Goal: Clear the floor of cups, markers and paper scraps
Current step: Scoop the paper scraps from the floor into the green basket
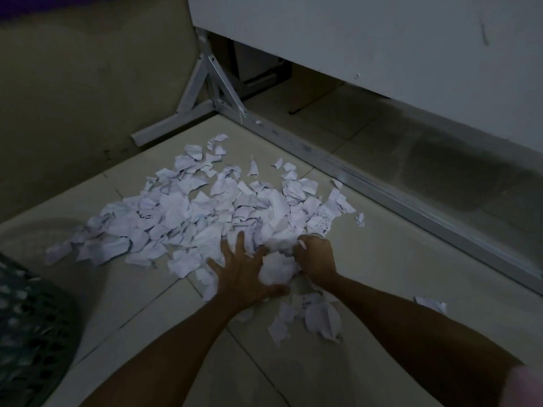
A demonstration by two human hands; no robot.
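Note:
A wide heap of torn white paper scraps (188,212) lies on the tiled floor (382,259). My left hand (244,268) lies spread with straight fingers on the near edge of the heap, pressing against a bunched clump of scraps (277,270). My right hand (316,257) is curled round the other side of that clump, with scraps between its fingers. A few loose scraps (320,317) lie nearer to me, under my forearms. One scrap (430,304) lies apart at the right. No cups or markers show.
A dark perforated plastic basket (26,333) stands at the lower left with scraps inside. A white cabinet (382,39) on a metal frame (205,92) borders the far side, with a long metal rail (411,207) along the floor. A wall stands at the left.

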